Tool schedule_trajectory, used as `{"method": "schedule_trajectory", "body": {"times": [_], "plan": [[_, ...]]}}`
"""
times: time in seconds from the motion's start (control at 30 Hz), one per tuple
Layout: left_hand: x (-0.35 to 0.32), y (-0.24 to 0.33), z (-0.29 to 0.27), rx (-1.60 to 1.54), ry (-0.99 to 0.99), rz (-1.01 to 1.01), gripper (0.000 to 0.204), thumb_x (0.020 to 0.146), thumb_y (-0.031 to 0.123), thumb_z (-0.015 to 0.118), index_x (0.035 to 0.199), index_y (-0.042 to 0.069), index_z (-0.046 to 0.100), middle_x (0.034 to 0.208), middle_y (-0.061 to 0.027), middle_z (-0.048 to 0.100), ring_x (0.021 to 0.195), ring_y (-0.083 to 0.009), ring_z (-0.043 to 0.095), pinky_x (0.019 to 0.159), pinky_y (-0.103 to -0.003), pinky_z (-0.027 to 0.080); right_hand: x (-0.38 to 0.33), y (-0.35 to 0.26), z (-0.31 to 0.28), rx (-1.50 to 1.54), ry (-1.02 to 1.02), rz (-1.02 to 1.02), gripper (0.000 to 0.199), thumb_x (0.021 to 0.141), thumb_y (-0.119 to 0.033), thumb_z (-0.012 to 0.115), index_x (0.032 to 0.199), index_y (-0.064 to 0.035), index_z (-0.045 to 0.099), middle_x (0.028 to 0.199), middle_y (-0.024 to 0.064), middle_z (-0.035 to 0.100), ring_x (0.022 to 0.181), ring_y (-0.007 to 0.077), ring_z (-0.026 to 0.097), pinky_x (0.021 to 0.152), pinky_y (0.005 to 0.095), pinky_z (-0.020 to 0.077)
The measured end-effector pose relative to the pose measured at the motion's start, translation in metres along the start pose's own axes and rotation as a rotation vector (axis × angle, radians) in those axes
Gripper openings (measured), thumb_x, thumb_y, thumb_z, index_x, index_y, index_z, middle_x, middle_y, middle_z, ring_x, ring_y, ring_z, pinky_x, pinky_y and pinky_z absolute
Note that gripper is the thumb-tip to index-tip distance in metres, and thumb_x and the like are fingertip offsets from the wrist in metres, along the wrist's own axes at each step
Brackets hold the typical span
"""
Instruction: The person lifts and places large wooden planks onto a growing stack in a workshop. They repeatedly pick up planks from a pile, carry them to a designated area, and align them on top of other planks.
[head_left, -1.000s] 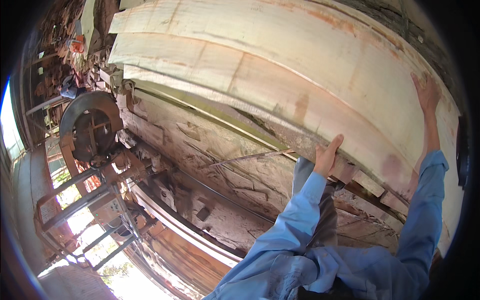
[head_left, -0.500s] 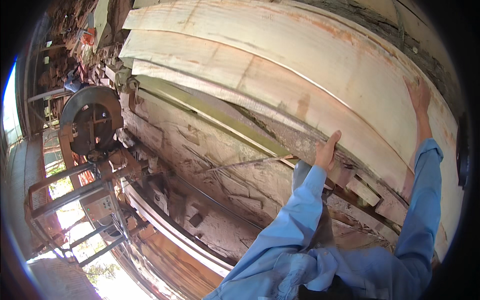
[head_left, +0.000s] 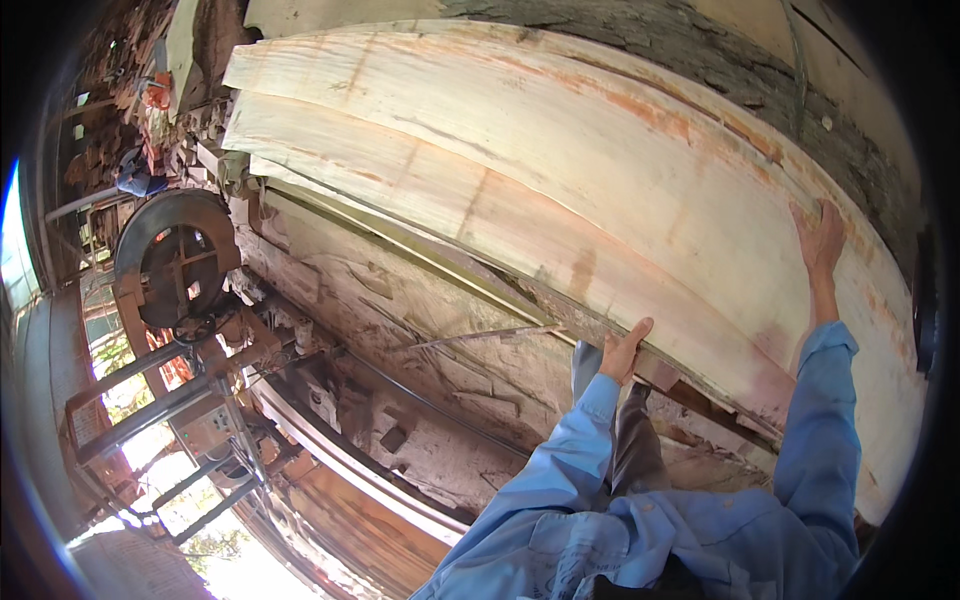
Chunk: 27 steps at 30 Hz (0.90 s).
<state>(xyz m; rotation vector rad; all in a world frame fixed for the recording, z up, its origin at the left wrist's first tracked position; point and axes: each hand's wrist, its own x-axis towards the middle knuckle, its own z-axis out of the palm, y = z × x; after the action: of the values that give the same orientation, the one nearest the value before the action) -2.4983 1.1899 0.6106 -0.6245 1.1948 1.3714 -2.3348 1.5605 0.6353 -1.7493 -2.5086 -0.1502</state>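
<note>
Long pale sawn boards (head_left: 560, 160) with brown streaks lie overlapping in a stack, running from the far left toward me on the right. At the stack's near edge is my left hand (head_left: 622, 356), its thumb up on top and its fingers closed round the edge, partly hidden. My right hand (head_left: 820, 245) lies on the pale upper face close to the far edge, fingers stretched and apart. Dark bark (head_left: 740, 80) shows just beyond that far edge.
A big wheel-shaped machine (head_left: 180, 255) with a metal frame and a control box (head_left: 207, 425) stands at left. A rail (head_left: 430, 400) crosses the dusty, scrap-strewn ground. An orange chainsaw (head_left: 157, 92) sits far left, with a person in blue (head_left: 138, 175) nearby.
The boards sit lower in the picture, and more bark shows beyond their far edge. Both hands have shifted slightly left and toward me, staying on the boards.
</note>
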Motion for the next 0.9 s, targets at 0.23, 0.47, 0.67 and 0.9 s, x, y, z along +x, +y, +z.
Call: {"method": "schedule_trajectory", "body": {"times": [0.23,0.47,0.67,0.9], "plan": [[-0.008,-0.006,-0.032,0.156,-0.182,0.192,0.062,0.084,0.030,0.065,0.124,-0.012,0.042,0.113,-0.0161,0.057,0.099,-0.0238,0.060,0.081,-0.030,0.051,0.004,0.019,0.017,0.000,0.007,0.031,0.068,0.077,-0.058,0.059,0.115,-0.0017,0.056,0.118,0.0162,0.057,0.114,0.0305,0.051,0.095,0.0418,0.0377],[-0.116,-0.126,-0.293,0.225,0.267,0.316,0.048,0.090,0.028,0.057,0.126,-0.003,0.047,0.107,-0.0146,0.062,0.090,-0.0244,0.064,0.075,-0.033,0.054,-0.032,-0.002,0.032,-0.032,0.074,-0.091,0.084,0.080,-0.071,0.042,0.125,-0.0004,0.049,0.124,0.0197,0.052,0.116,0.0340,0.049,0.097,0.0413,0.0383],[-0.269,-0.380,-0.516,-0.529,0.961,0.240,0.024,0.087,0.032,0.056,0.083,0.008,0.058,0.072,-0.0086,0.059,0.059,-0.0233,0.059,0.047,-0.036,0.046,-0.246,-0.075,-0.026,0.383,0.187,-0.540,0.063,0.088,-0.040,0.056,0.127,0.0072,0.042,0.130,0.0253,0.045,0.122,0.0374,0.042,0.103,0.0427,0.0315],[-0.349,-0.591,-0.513,-1.001,0.804,-0.074,0.026,0.082,0.023,0.060,0.095,0.000,0.058,0.077,-0.0125,0.063,0.052,-0.0269,0.058,0.041,-0.036,0.044,-0.469,-0.097,-0.064,0.348,-0.314,-0.820,0.058,0.088,-0.042,0.054,0.122,0.0043,0.047,0.127,0.0240,0.047,0.120,0.0387,0.043,0.099,0.0453,0.0336]]}}
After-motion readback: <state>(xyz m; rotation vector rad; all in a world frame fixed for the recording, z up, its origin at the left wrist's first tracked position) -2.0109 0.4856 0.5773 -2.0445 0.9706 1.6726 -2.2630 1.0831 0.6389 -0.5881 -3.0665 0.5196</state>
